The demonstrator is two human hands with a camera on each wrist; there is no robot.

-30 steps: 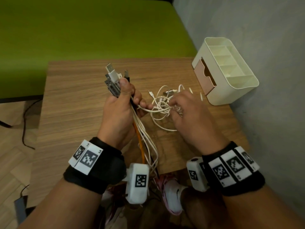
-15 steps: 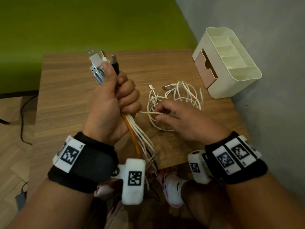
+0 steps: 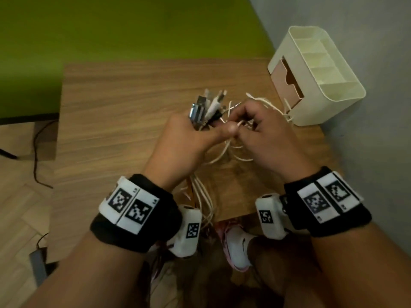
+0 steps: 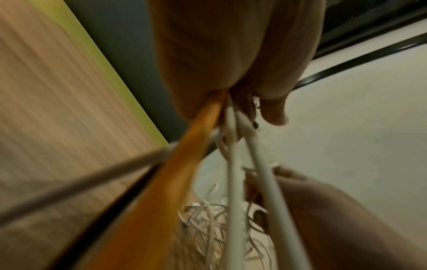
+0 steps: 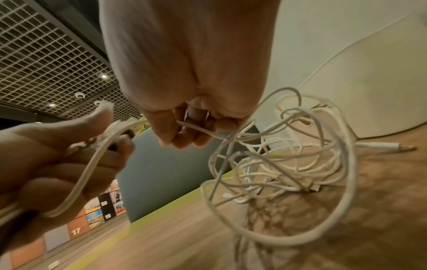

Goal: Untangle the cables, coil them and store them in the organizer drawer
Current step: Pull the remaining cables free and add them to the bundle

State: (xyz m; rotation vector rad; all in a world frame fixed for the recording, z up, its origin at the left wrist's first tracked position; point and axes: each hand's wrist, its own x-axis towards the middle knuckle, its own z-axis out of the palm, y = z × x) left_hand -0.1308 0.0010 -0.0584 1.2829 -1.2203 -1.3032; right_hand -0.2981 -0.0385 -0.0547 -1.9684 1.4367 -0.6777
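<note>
Right now my left hand (image 3: 186, 138) is fisted around a bundle of cable ends (image 3: 205, 107), plugs fanned out above the knuckles, with an orange cable (image 4: 166, 175) and several white ones trailing down past the wrist and off the near edge of the wooden table (image 3: 124, 103). My right hand (image 3: 264, 136) pinches a single white strand (image 5: 198, 128) between thumb and fingertips, right beside the left thumb. The white tangle (image 5: 284, 160) sits on the table just beyond both hands, close to the cream organizer (image 3: 315, 83), whose tan drawer (image 3: 287, 83) looks shut.

I judge this to be the untangling stage, with nothing coiled yet. To do it well, I'd keep the left fist firm so the freed ends stay sorted, and follow the pinched strand into the knot with little tension, feeding its plug back through loops. Pulling hard would likely cinch the tangle tighter.
</note>
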